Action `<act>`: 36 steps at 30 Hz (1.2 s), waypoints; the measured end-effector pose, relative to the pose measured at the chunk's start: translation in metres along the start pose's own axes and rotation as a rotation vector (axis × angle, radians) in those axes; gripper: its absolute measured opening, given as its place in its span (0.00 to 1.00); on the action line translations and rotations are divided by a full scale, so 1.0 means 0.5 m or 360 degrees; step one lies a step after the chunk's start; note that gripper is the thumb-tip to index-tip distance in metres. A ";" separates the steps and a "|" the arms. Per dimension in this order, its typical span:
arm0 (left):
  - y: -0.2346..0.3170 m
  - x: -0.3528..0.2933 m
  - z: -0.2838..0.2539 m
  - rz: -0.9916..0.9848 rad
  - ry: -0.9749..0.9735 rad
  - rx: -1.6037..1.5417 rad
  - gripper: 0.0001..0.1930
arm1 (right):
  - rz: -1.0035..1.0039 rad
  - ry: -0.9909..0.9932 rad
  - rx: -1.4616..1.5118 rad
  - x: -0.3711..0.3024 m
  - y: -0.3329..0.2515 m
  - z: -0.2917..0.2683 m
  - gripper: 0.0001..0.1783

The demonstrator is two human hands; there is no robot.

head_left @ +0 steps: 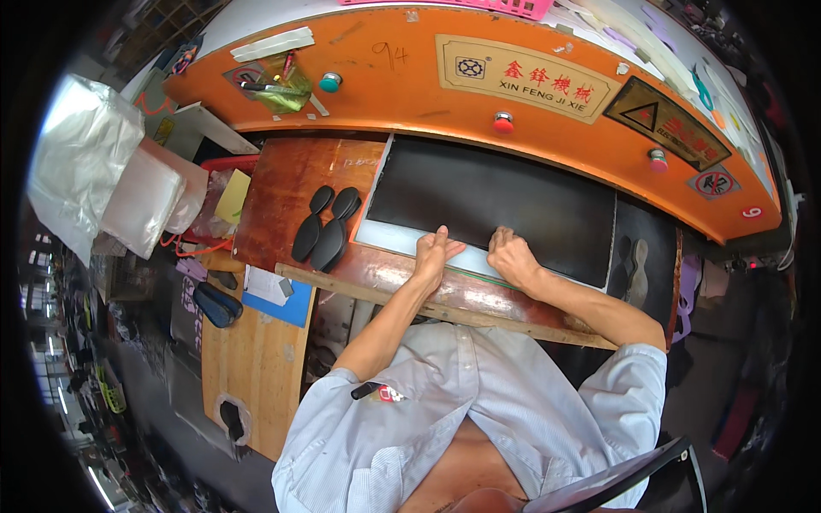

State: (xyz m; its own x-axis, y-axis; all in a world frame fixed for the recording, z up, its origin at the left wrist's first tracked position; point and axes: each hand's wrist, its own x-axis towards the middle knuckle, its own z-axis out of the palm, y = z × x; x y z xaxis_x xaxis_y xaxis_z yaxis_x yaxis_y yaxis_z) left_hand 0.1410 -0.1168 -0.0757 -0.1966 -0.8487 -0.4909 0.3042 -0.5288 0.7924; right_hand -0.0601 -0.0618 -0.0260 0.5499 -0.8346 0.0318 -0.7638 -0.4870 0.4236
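The grip of the left hand (430,256) is slack: the palm lies flat with fingers stretched out toward twelve o'clock, pressing on the near edge of the large black rectangular rubber sheet (496,205) without closing round anything. The right hand (510,254), just beside it at three o'clock, is curled into a loose fist with knuckles bent down on the same edge; whether its fingers pinch the sheet cannot be told. Both forearms come up from six o'clock, the left one bare and nearly straight, the right one bent at the elbow and angled in from four o'clock, out of short pale-blue striped shirt sleeves. The sheet lies on a white flat cutting board (389,235), which shows as a strip at the sheet's left and near edges, on the reddish-brown wooden desk (291,179). At nine o'clock from the left hand, well apart, two black sole-shaped rubber cut-outs (325,227) lie side by side on the desk. Beyond the sheet, at twelve o'clock, curves the orange metal machine housing (385,94) with its round red push-button (503,122).
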 end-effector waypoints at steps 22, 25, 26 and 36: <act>0.035 -0.044 -0.186 0.0131 0.0301 0.0199 0.13 | 0.2094 0.0412 0.0925 -0.695 0.108 0.148 0.43; 0.114 -0.006 -0.263 0.0499 0.0545 0.0517 0.13 | 0.1998 0.0519 0.0919 -0.687 0.118 0.176 0.35; 0.134 0.004 -0.279 0.0455 0.0649 0.0534 0.13 | 0.2096 0.0546 0.1016 -0.680 0.121 0.173 0.35; 0.230 -0.026 -0.277 0.0483 0.0112 0.1911 0.21 | 0.2039 0.1124 0.1628 -0.260 0.028 -0.009 0.35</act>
State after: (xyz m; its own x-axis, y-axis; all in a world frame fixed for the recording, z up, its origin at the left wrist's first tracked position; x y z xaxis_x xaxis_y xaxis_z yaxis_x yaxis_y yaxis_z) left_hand 0.3074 -0.1672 -0.0284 -0.2057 -0.9538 -0.2189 -0.7248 -0.0018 0.6889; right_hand -0.1409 0.0409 -0.0201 -0.6812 -0.6594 0.3179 -0.5229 0.1344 -0.8417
